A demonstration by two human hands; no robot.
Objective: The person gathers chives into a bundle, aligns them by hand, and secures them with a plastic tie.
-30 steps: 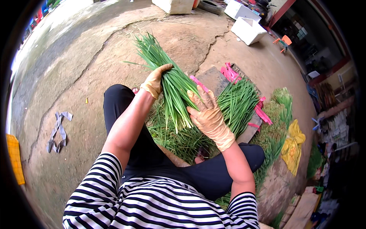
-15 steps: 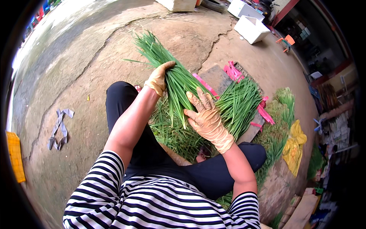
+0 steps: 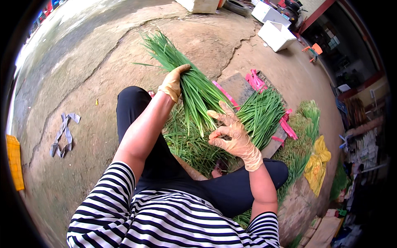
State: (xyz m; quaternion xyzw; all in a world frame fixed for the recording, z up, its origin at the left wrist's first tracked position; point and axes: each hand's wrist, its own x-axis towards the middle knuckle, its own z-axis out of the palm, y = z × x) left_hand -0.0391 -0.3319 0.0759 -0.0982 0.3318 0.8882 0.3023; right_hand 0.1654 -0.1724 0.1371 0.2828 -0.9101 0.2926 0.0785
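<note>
**Bundle of green stalks (image 3: 200, 93) slanted in a gloved left hand (image 3: 170, 84)**

The bundle was up in front of the person, above the bent legs, its leafy tips pointing to the upper left and its pale cut ends down to the right. The left hand was closed around its left side, the thumb lying across the top of the stalks. The right hand (image 3: 235, 140), also gloved, was at the lower right of the bundle: its thumb and forefinger were curved into a narrow ring, and the other fingers (image 3: 226, 109) stretched toward the stalks. Whether it pinched a stalk could not be told.

Under the bundle, loose green trimmings (image 3: 188, 144) covered the ground between the legs. Just beyond the right hand, a second heap of stalks (image 3: 264, 113) lay on a dark board (image 3: 236, 84), with pink ribbons (image 3: 256, 81) around it. Farther right ran a long row of stalks (image 3: 295, 149), with a yellow bag (image 3: 317, 161) beside it. Well apart, a grey strip of cloth (image 3: 63, 132) lay on the left, and a white box (image 3: 277, 36) stood at the upper right.
</note>
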